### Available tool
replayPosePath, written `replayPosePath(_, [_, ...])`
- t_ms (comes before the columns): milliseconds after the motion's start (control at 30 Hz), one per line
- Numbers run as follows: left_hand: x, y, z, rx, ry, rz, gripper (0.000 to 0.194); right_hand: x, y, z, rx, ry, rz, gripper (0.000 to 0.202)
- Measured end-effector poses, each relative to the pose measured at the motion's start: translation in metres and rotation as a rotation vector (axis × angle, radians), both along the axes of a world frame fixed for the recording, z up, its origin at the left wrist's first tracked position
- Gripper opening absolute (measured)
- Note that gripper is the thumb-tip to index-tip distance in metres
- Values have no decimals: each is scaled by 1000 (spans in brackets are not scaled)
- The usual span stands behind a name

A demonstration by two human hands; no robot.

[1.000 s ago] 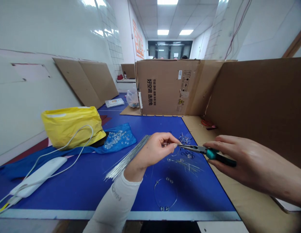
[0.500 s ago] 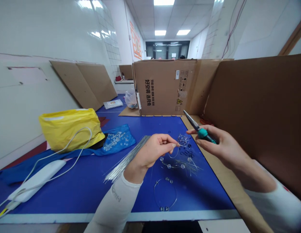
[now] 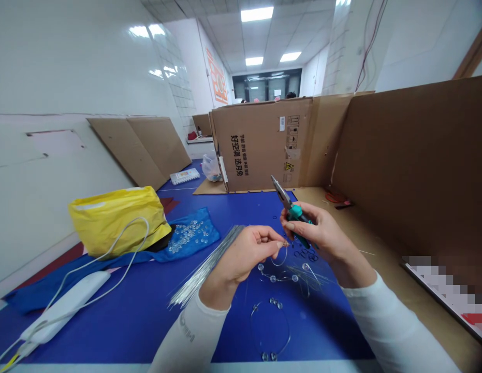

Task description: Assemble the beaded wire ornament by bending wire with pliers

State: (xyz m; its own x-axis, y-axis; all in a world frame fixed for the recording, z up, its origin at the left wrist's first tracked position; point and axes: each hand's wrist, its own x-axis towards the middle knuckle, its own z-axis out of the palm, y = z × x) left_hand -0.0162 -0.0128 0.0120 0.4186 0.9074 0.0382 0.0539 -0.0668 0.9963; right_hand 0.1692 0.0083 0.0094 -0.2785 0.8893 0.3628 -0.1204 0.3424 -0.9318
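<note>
Over the blue table, my left hand (image 3: 256, 251) pinches the end of a thin wire strung with clear beads (image 3: 273, 278); the wire hangs down in a loop. In my right hand (image 3: 318, 225) is a pair of pliers (image 3: 289, 202) with green-and-black handles, its jaws pointing up and to the left. The pliers are apart from the wire. Below my hands lies a beaded wire ring (image 3: 289, 336) with several clear beads. Small dark rings (image 3: 308, 254) lie partly hidden behind my right hand. A bundle of cut wires (image 3: 209, 264) lies beside my left forearm.
Clear beads (image 3: 188, 235) sit on a blue cloth (image 3: 212, 228) next to a yellow bag (image 3: 118, 220). A white power strip (image 3: 70, 305) with a cable is at left. Cardboard walls (image 3: 264, 150) stand at the back and right.
My right hand has brought the pliers left, closer to my left hand, with the jaws turned more upward. My left hand keeps its pinch on the wire. The view has tilted slightly.
</note>
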Motion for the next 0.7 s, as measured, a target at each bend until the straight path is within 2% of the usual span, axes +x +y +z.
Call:
replayPosePath(167, [1,2,-3,-41,-4,-13,18,2,-1,2,17,-35,100,27])
replayPosePath(400, [1,4,-5,-92,-1,-11,23,6,7,-5,47,-15,131,28])
replayPosePath(567, [0,3,-3,-106,-28,-23,22,13,12,-9,49,15,233,35])
replayPosePath(700, [-1,2,-4,-107,-35,-32,21,17,11,-10,71,30,269,32])
